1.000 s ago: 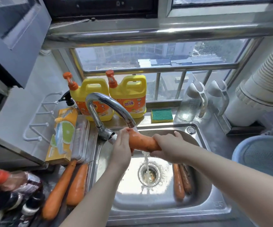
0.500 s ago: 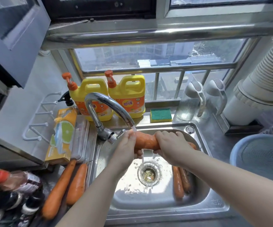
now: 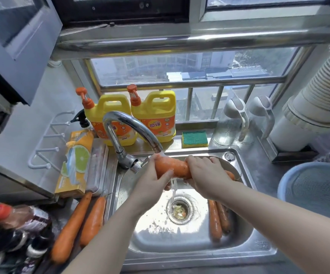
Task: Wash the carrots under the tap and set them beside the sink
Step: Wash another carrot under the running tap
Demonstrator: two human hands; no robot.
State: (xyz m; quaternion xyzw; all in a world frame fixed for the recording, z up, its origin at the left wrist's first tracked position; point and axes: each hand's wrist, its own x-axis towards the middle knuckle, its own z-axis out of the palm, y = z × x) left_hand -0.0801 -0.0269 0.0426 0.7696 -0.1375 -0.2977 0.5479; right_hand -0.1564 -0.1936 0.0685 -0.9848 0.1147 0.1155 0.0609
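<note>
Water (image 3: 173,187) runs from the tap (image 3: 128,125) at the centre of the frame onto a thick carrot (image 3: 173,168), which is held level just under the spout, above the sink (image 3: 259,244). The left hand (image 3: 152,182) grips the carrot's left end, with the thumb lying across its front. The right hand (image 3: 205,175) wraps the right part, its fingers (image 3: 199,160) closed over the top. Two unheld carrots (image 3: 214,222) lie side by side in the basin, just right of the drain (image 3: 180,209). A second pair of carrots (image 3: 81,224) lies on the tabletop (image 3: 259,165) at lower left, just beside the sink rim. Two yellow detergent bottles (image 3: 154,115) and a sponge (image 3: 194,139) stand behind the tap.
</note>
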